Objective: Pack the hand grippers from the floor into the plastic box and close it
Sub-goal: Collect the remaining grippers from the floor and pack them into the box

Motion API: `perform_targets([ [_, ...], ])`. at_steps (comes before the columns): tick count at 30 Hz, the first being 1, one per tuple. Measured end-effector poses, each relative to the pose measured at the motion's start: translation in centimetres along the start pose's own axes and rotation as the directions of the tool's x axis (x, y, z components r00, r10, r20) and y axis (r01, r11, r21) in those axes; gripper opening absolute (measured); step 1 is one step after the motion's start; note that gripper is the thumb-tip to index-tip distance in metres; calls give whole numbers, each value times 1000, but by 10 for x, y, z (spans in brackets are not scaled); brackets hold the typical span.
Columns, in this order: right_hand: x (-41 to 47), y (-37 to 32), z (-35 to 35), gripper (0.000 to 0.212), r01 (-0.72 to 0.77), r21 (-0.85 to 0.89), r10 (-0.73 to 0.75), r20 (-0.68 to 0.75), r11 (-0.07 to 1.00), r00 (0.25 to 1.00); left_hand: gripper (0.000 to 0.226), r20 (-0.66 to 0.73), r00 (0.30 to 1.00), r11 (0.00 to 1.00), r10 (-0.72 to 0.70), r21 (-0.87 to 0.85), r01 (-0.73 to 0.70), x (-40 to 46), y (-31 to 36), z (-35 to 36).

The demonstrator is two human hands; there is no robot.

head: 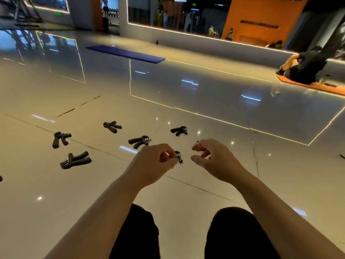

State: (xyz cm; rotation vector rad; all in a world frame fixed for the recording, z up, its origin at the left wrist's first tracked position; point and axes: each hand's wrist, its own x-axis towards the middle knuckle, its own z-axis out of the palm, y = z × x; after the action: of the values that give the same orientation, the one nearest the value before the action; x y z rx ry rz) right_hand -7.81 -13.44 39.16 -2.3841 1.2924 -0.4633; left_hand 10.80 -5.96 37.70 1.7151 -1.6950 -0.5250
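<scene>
Floor (186, 184) of pale glossy tile carries the hand grippers, black and scattered ahead of the person's knees. The left hand (153, 161) curls its fingers around one gripper (178, 157), whose metal spring end pokes out past the fingertips. The right hand (214, 159) hangs just beside it with fingers loosely curled; a small dark bit shows at its fingertips (too hidden to tell whether it holds anything). Five more lie loose: one far left (60, 139), one nearer the person below it (75, 160), one farther back (112, 126), one just beyond the left hand (139, 141), and one toward the right (179, 130). A blue mat (125, 53) lies well beyond them.
</scene>
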Motion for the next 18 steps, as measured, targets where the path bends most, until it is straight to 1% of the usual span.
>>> perform_targets([
  [2,12,-4,-15,32,67,-140,-65,17,988,998,3,-25,1000,999,3,-52,-4,15,-4,12],
  [5,24,11,-33,33,102,-283,-96,35,954,995,7,-31,1000,999,3,-40,-4,38,-7,32],
  [8,34,47,-40,33,56,-299,-28,96,953,995,12,-48,998,998,46,38,-44,71,-7,49],
  [9,38,62,-41,32,33,-291,0,114,956,993,12,-34,997,995,71,76,-68,84,-6,55],
  [11,44,95,-43,32,-17,-281,59,141,960,988,14,29,994,979,110,169,-113,111,-5,70],
  [14,55,141,-45,34,-103,-272,163,206,957,965,18,164,977,932,134,314,-180,153,-4,92],
  [16,75,163,-47,38,-160,-253,226,262,954,938,22,246,956,877,162,407,-254,183,-2,103],
  [18,104,176,-44,44,-181,-233,252,323,955,912,27,337,926,805,173,494,-330,211,-2,111],
])
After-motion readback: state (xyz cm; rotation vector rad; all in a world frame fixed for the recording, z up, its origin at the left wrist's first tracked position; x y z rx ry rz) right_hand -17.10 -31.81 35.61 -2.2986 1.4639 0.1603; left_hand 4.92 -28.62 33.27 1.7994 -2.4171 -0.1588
